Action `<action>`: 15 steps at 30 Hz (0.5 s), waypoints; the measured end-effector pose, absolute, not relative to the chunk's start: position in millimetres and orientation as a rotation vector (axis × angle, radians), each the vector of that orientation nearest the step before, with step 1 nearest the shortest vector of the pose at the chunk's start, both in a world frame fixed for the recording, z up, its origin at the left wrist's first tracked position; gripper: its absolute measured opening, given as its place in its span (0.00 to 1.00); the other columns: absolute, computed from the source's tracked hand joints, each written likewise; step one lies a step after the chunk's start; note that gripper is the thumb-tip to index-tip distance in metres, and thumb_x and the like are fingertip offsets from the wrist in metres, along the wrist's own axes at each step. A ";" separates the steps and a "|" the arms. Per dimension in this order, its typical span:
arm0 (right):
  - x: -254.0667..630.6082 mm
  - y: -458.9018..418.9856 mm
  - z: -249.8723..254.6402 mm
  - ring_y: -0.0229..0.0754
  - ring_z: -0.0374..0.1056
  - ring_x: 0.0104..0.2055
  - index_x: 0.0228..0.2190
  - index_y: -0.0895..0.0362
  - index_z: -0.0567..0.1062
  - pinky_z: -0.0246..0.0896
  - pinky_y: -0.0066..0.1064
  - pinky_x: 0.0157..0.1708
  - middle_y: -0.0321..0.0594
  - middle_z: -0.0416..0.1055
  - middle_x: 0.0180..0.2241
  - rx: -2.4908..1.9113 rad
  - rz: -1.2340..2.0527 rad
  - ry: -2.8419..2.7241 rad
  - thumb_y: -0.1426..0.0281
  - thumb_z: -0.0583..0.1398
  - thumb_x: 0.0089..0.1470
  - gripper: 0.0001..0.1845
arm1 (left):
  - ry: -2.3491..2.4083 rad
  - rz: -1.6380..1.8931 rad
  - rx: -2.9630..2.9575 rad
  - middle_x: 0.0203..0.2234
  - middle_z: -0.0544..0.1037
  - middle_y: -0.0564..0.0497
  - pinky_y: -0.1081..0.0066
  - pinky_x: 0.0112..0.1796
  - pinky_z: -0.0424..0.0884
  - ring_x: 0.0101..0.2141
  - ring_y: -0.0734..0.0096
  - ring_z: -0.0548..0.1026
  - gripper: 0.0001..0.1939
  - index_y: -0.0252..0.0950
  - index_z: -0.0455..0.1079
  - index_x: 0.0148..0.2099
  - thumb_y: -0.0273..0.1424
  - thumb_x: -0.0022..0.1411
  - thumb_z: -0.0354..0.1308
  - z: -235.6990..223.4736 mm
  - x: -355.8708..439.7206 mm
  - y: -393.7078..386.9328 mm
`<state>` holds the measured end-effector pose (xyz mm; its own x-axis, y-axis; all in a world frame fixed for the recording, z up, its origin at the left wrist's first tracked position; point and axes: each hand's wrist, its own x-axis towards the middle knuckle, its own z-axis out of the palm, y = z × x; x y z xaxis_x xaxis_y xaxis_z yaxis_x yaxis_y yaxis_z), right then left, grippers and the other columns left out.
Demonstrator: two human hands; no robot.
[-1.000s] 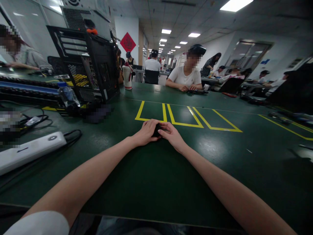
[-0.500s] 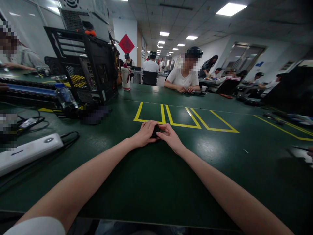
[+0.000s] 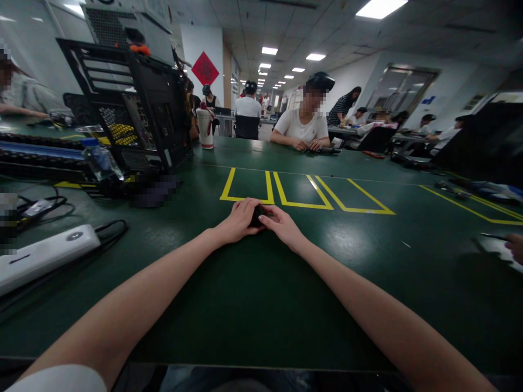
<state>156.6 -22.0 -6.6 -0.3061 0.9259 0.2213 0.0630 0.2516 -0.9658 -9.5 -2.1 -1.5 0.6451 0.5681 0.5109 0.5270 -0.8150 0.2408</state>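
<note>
A small black object [image 3: 256, 216] is held between my two hands over the green table [image 3: 237, 305]; its kind is too dark and too covered to make out. My left hand [image 3: 239, 220] wraps round it from the left, with the back of the hand upward. From the right, the thumb and fingers of my right hand [image 3: 283, 226] close on its edge. Both hands rest low, just in front of the yellow tape outlines [image 3: 304, 205].
A white power strip [image 3: 49, 256] with black cables lies on the left. Behind it are a water bottle [image 3: 100, 158], an open black computer case [image 3: 134, 103] and a paper cup [image 3: 205, 128]. Across the table sits a person in white [image 3: 304, 125]. At the right edge another person's hand [image 3: 515, 246] shows.
The whole view has shifted slightly, moving the surroundings a little left and up. Both hands keep hold of the small black object in nearly the same pose.
</note>
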 end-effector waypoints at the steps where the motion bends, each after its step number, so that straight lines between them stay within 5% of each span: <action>1: 156.6 -22.4 -6.0 0.38 0.65 0.39 0.40 0.54 0.66 0.62 0.36 0.41 0.39 0.65 0.41 -0.922 1.199 -1.606 0.66 0.58 0.45 0.17 | 0.926 0.901 2.785 0.46 0.60 0.43 0.54 0.49 0.54 0.49 0.57 0.60 0.27 0.36 0.47 0.52 0.33 0.52 0.55 -1.4 -9.7 -2.2; 15: 154.3 -25.7 -0.9 0.38 0.63 0.41 0.35 0.55 0.66 0.60 0.36 0.42 0.38 0.64 0.38 -0.941 1.152 -1.525 0.68 0.59 0.44 0.13 | 0.919 0.902 2.833 0.46 0.60 0.43 0.57 0.50 0.54 0.49 0.59 0.59 0.28 0.35 0.47 0.52 0.34 0.53 0.54 -1.6 -11.0 -2.7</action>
